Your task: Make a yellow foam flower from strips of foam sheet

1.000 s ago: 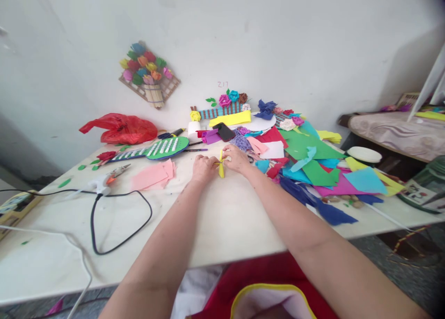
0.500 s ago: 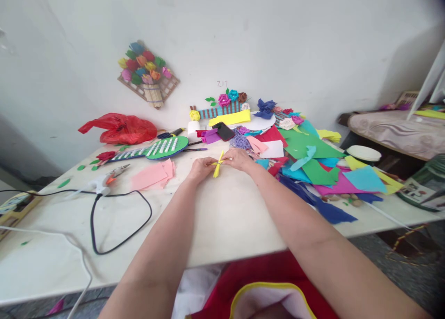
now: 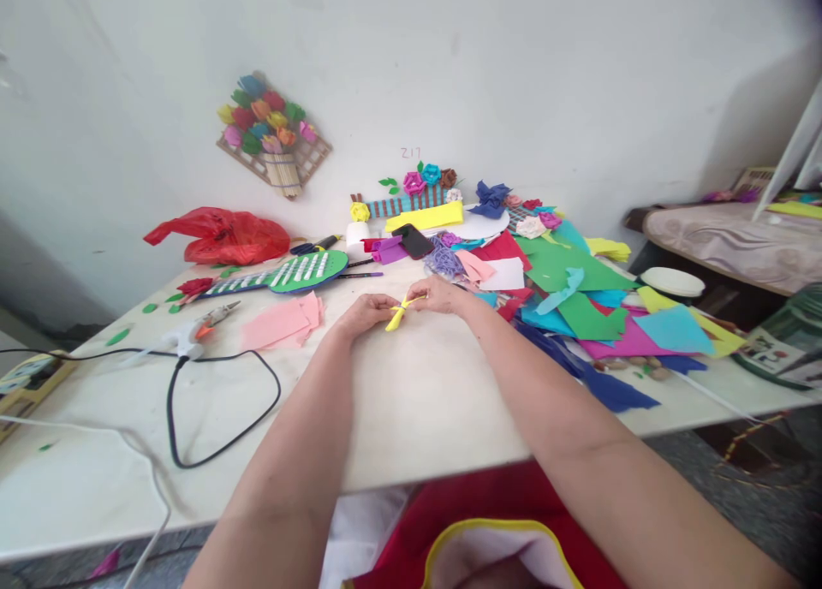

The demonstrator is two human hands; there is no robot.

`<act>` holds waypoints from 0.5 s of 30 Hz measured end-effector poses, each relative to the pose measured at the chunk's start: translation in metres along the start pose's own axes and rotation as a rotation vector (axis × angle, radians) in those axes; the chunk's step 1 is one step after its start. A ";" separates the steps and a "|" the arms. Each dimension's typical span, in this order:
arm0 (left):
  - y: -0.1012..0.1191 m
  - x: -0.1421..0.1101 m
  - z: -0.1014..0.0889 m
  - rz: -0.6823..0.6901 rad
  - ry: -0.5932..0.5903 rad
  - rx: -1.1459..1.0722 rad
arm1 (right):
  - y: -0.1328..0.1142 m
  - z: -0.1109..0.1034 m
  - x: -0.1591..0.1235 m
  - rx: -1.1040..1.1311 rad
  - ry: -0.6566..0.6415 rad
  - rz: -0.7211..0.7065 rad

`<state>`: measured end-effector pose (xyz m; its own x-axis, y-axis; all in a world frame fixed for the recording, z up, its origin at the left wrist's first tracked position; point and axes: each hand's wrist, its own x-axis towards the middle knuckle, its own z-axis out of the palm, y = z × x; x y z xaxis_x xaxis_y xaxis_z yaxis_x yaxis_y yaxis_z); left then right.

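Between my two hands, just above the white tabletop [image 3: 437,401], is a strip of yellow crepe paper [image 3: 396,318], pinched narrow in its middle. My left hand [image 3: 366,312] is closed, its fingertips gripping the yellow paper from the left. From the right, the fingers of my right hand [image 3: 443,296] pinch the same piece near its upper end. One end of the paper hangs down toward me and to the left. Fine detail at the fingertips is too small to make out.
A glue gun [image 3: 189,339] with its black cord and pink paper sheets [image 3: 279,322] lie left. Behind are a green paper guitar shape [image 3: 308,272], a red plastic bag [image 3: 235,236] and a phone [image 3: 414,241]. Coloured paper scraps [image 3: 571,268] pile up on the right.
My left hand has shifted slightly left. The yellow paper has tilted, its lower end swinging left, and its upper end now lies closer to my right fingers.
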<state>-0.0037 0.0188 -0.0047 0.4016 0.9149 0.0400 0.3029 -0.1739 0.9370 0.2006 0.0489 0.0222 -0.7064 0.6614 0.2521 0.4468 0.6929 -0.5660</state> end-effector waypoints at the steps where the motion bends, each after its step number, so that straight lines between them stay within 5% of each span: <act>1: 0.000 0.000 0.000 -0.004 -0.012 -0.015 | -0.001 0.000 -0.001 0.016 -0.008 0.014; 7: 0.004 -0.002 0.000 -0.045 -0.025 -0.046 | -0.013 -0.001 -0.002 -0.056 0.014 0.037; 15: 0.004 -0.002 0.002 -0.001 0.046 -0.082 | -0.021 0.014 0.006 -0.513 0.158 0.086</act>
<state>-0.0017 0.0154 -0.0013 0.3607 0.9312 0.0528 0.2312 -0.1441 0.9622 0.1789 0.0344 0.0246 -0.5818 0.7298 0.3591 0.7380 0.6592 -0.1440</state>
